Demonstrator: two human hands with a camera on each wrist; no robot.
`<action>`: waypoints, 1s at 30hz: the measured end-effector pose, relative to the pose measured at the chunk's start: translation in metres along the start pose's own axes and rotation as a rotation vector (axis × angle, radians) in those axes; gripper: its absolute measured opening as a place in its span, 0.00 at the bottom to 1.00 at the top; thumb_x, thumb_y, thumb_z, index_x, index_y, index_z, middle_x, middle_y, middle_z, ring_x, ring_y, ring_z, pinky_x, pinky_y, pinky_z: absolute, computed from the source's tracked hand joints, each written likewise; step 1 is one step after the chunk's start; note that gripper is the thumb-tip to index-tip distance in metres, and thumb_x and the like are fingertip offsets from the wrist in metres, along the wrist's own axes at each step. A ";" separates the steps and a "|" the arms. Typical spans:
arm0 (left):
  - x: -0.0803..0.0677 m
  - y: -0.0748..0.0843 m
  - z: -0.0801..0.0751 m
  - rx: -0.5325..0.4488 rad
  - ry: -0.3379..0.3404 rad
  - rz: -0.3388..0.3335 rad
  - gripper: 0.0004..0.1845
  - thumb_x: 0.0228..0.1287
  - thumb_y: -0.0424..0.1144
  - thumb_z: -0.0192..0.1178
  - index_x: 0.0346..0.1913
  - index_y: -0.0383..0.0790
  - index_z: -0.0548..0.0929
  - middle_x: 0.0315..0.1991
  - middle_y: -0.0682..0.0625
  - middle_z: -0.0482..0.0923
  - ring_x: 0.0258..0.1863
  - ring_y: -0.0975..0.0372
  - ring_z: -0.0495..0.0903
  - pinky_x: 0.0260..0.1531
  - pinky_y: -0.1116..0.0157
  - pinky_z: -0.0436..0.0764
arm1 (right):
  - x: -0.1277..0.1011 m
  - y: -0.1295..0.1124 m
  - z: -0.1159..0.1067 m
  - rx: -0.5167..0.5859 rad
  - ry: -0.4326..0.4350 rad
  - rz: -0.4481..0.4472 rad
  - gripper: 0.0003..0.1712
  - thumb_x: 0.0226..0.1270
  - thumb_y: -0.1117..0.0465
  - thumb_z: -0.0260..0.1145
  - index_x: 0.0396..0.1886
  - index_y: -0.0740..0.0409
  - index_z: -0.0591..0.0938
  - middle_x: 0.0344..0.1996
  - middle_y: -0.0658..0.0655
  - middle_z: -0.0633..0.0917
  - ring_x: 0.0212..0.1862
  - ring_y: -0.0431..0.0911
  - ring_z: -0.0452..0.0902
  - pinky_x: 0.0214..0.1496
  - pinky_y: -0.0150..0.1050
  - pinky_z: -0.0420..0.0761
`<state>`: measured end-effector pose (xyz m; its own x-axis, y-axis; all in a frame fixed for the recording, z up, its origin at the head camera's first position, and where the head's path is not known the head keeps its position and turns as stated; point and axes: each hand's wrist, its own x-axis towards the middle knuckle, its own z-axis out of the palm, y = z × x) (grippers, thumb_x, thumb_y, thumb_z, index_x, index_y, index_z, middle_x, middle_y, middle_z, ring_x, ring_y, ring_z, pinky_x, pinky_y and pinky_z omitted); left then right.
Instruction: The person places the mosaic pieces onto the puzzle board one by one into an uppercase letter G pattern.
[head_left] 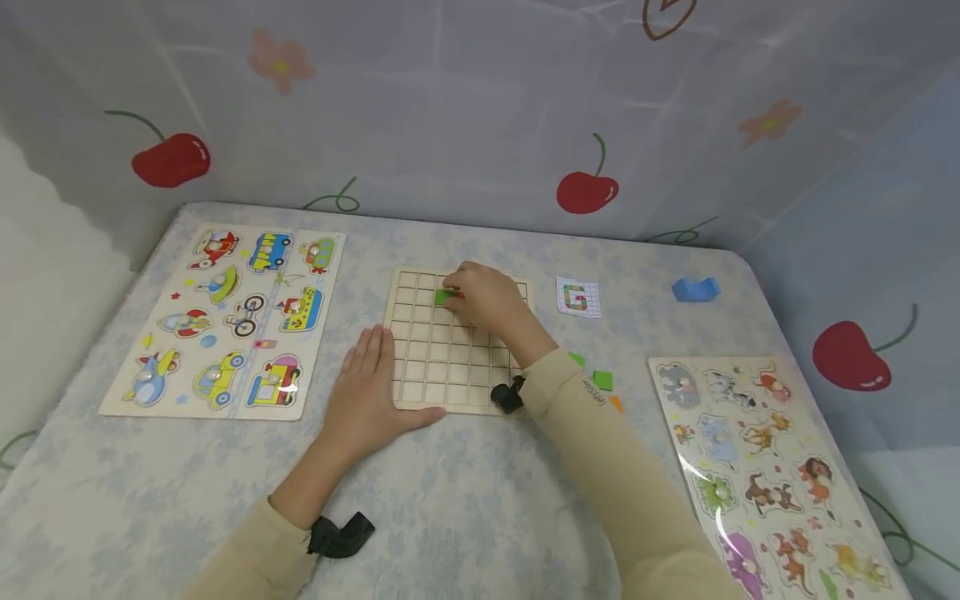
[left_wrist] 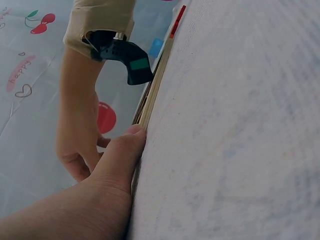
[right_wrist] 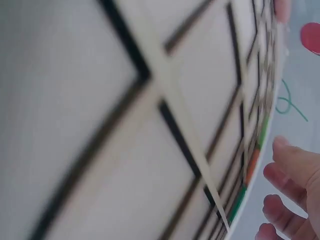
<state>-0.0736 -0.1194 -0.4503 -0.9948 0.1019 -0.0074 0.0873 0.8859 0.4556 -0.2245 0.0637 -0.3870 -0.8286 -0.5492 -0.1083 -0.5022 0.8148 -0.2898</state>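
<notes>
A person in beige sleeves works at a pale wooden grid board (head_left: 450, 367) lying flat at the middle of a table (head_left: 465, 500) covered in a faint blue floral cloth. The board is a light plywood square divided by thin raised slats into rows of small square cells, nearly all of them bare.

The right hand (head_left: 487, 302) reaches over the board's far side, fingers curled down on a small green square tile (head_left: 443, 296), which sits in a cell in the second row from the far edge, left of centre. The tile is flat and bright green, partly hidden by the fingertips.

The left hand (head_left: 367, 392) lies flat on the table, fingers straight and together, with the thumb pressed against the board's near left edge; the left wrist view shows that thumb touching the thin layered side of the board.

More loose tiles (head_left: 602, 380), green and orange, lie on the cloth just right of the board by the right sleeve. A pattern card (head_left: 578, 297) showing a coloured "G" lies beyond them, and a blue block (head_left: 695, 289) farther right. A vehicle peg puzzle (head_left: 232, 321) lies at left, an animal peg puzzle (head_left: 757, 467) at right.
</notes>
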 end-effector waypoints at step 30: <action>0.003 0.003 0.004 -0.013 0.002 -0.009 0.76 0.39 0.82 0.62 0.79 0.33 0.41 0.81 0.39 0.38 0.81 0.48 0.37 0.79 0.47 0.44 | -0.122 0.085 -0.039 0.208 -0.089 0.248 0.13 0.71 0.58 0.64 0.52 0.52 0.84 0.44 0.52 0.84 0.41 0.50 0.75 0.40 0.41 0.80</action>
<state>-0.0757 -0.1146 -0.4525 -0.9957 0.0925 -0.0097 0.0773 0.8807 0.4673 -0.1758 0.2073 -0.3614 -0.8900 -0.3602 -0.2796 -0.2189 0.8753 -0.4311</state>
